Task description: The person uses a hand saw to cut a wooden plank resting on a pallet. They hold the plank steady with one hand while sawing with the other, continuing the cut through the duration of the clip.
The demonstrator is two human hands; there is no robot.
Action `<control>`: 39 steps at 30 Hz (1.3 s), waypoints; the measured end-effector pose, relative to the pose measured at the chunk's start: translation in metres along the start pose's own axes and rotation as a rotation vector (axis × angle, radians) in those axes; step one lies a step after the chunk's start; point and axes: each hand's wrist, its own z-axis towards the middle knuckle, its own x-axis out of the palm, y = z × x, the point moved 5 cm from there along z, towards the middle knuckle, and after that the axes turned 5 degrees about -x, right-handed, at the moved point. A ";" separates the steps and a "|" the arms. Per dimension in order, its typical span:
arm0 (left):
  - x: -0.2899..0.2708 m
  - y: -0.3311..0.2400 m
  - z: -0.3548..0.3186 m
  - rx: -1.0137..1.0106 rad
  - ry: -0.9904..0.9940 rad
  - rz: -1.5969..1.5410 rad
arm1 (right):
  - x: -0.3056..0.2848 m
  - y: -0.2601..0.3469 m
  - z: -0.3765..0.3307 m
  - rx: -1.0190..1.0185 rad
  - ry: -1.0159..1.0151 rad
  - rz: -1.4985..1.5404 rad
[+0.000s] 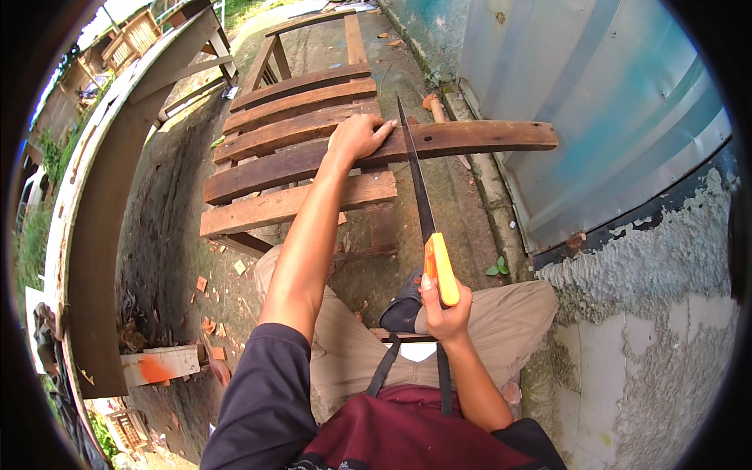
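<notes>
A long dark wooden plank (486, 136) lies across a slatted wooden frame (298, 205), its right end jutting out past the slats. My left hand (359, 139) bears down on the plank from above, fingers curled over its far edge and thumb toward the saw. In my right hand (448, 313) is the yellow handle of a handsaw (424, 200), gripped close to my knees. The dark blade points away from me and crosses the plank just right of my left thumb; whether its teeth have cut in cannot be made out.
A hammer-like tool with a wooden handle (433, 108) lies beyond the plank. To the right stand a corrugated metal sheet (580, 86) and a rough wall (650, 345). A long wooden table (106, 204) runs along the left. Wood scraps (201, 283) litter the ground.
</notes>
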 end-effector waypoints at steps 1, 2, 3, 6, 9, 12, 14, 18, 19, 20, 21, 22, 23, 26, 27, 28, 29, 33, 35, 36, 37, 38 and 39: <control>-0.001 -0.002 -0.002 -0.005 -0.017 0.004 | 0.000 0.005 0.000 0.015 -0.004 0.005; -0.002 -0.002 -0.003 -0.021 0.007 0.020 | 0.001 0.010 0.001 0.030 -0.007 0.009; -0.004 -0.003 -0.004 -0.037 0.032 0.036 | 0.002 0.013 0.001 0.045 -0.011 0.013; -0.005 -0.002 -0.006 -0.067 0.060 0.037 | 0.003 0.019 0.003 0.004 0.032 -0.037; -0.008 -0.009 -0.009 -0.056 0.067 0.034 | 0.004 0.019 -0.001 -0.067 -0.029 -0.034; -0.009 -0.009 -0.009 -0.045 0.078 0.050 | 0.002 0.014 -0.005 -0.090 -0.003 -0.082; -0.008 -0.007 -0.007 -0.039 0.080 0.055 | 0.003 0.016 -0.004 -0.090 0.006 -0.083; -0.006 -0.003 -0.005 -0.022 0.066 0.046 | 0.002 0.018 -0.005 -0.054 0.027 -0.076; -0.005 -0.002 -0.005 -0.019 0.062 0.042 | 0.002 0.018 -0.005 -0.044 0.018 -0.071; -0.005 -0.003 -0.006 -0.030 0.068 0.046 | 0.001 0.017 -0.005 -0.033 0.010 -0.068; -0.005 -0.004 -0.005 -0.041 0.075 0.051 | 0.001 0.017 -0.005 -0.023 0.002 -0.064; -0.005 -0.005 -0.006 -0.052 0.082 0.055 | 0.001 0.018 -0.005 -0.034 -0.002 -0.074; -0.004 -0.004 -0.005 -0.051 0.082 0.064 | 0.003 0.021 -0.005 -0.045 -0.004 -0.081; -0.003 -0.002 -0.004 -0.046 0.078 0.081 | 0.003 0.020 -0.004 -0.060 0.016 -0.076; -0.004 -0.002 -0.004 -0.042 0.072 0.080 | 0.003 0.019 -0.003 -0.061 0.024 -0.070; -0.005 -0.003 -0.004 -0.038 0.067 0.079 | 0.001 0.016 -0.001 -0.062 0.021 -0.069; -0.004 -0.003 -0.004 -0.043 0.068 0.079 | 0.000 0.013 0.001 -0.063 0.017 -0.068; -0.004 -0.003 -0.005 -0.053 0.061 0.068 | 0.004 0.013 0.014 -0.072 -0.012 -0.056; -0.004 -0.003 -0.006 -0.047 0.049 0.068 | 0.008 0.008 0.020 -0.053 -0.016 -0.047; -0.004 -0.003 -0.006 -0.042 0.040 0.073 | 0.009 0.007 0.023 -0.043 -0.012 -0.059; -0.003 -0.004 -0.006 -0.036 0.032 0.078 | 0.011 0.009 0.027 -0.032 -0.007 -0.071; -0.003 -0.004 -0.007 -0.038 0.029 0.075 | 0.014 0.010 0.031 -0.019 -0.003 -0.081; -0.002 -0.004 -0.008 -0.040 0.026 0.071 | 0.016 0.008 0.034 0.014 -0.006 -0.078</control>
